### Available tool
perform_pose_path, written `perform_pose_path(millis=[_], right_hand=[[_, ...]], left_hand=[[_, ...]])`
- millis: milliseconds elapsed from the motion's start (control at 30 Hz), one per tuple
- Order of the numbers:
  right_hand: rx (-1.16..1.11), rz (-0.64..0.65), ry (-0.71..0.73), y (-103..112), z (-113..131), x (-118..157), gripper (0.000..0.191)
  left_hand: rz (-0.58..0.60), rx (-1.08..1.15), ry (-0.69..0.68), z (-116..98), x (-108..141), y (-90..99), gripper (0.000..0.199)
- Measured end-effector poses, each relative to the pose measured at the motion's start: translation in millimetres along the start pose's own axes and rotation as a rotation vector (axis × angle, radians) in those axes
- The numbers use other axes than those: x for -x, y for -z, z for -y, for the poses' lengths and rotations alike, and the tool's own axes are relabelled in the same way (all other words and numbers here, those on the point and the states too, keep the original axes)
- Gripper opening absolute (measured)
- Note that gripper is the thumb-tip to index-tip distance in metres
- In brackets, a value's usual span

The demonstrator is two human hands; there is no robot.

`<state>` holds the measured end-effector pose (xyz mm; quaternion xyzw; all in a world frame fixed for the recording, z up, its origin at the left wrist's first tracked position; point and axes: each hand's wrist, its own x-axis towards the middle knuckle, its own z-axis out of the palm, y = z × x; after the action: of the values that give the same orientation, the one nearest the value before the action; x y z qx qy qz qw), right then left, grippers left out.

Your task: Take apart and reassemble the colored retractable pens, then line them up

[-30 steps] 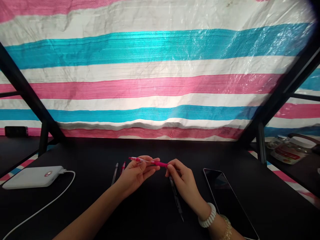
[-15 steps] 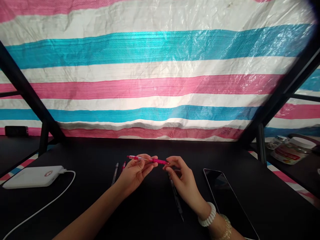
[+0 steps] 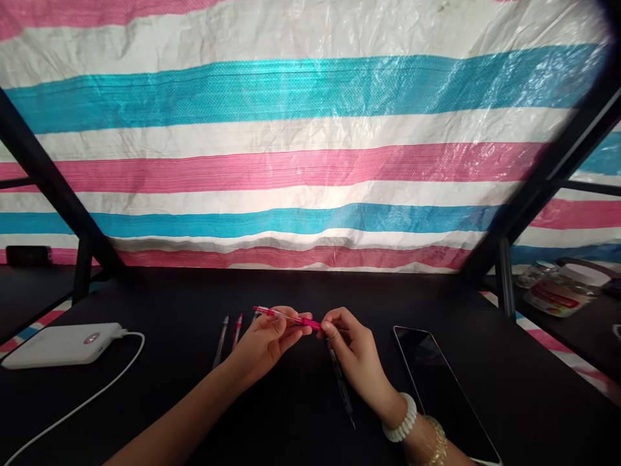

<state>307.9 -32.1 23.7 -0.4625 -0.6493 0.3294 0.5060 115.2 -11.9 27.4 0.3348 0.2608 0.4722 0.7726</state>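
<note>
The person's left hand [image 3: 264, 341] grasps a pink pen [image 3: 297, 319] spanning to the right hand [image 3: 354, 343], which pinches its end; a dark pen [image 3: 343, 388] lies partly hidden by that hand, a phone [image 3: 445, 391] to its right.

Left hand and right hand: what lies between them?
In the head view, a pink pen spans the gap: the left hand holds its barrel, and the right hand pinches its other end.

Table [image 3: 169, 304]: power bank [image 3: 55, 346] by left edge, cable [image 3: 109, 382] running toward front. Loose pens [image 3: 221, 343] beside left hand [image 3: 259, 343]. Held pen [image 3: 306, 321] spans both hands, mid-table. Spare pen [image 3: 343, 387] under right hand [image 3: 354, 343], phone [image 3: 449, 391] toward right edge. Sheet [image 3: 310, 168] behind back edge.
</note>
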Motion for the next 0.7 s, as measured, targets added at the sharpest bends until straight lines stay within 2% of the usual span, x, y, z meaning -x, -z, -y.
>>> perform_pose_path(millis=[200, 400, 600, 700], right_hand=[[0.03, -0.065, 0.072, -0.2, -0.5, -2.7, 0.01], [0.067, -0.087, 0.065, 1.4, -3.3, -3.1, 0.007], [0.113, -0.06, 0.03, 2.5, 0.3, -0.4, 0.017], [0.127, -0.021, 0.014, 2.9, 1.3, 0.3, 0.028]], left_hand=[[-0.078, 0.086, -0.018, -2.9, -2.3, 3.3, 0.008], [-0.031, 0.066, -0.021, -2.3, -2.0, 4.1, 0.012], [-0.01, 0.046, -0.033, -0.4, -2.2, 5.0, 0.013], [0.001, 0.041, -0.025, -0.2, -1.7, 4.8, 0.013]])
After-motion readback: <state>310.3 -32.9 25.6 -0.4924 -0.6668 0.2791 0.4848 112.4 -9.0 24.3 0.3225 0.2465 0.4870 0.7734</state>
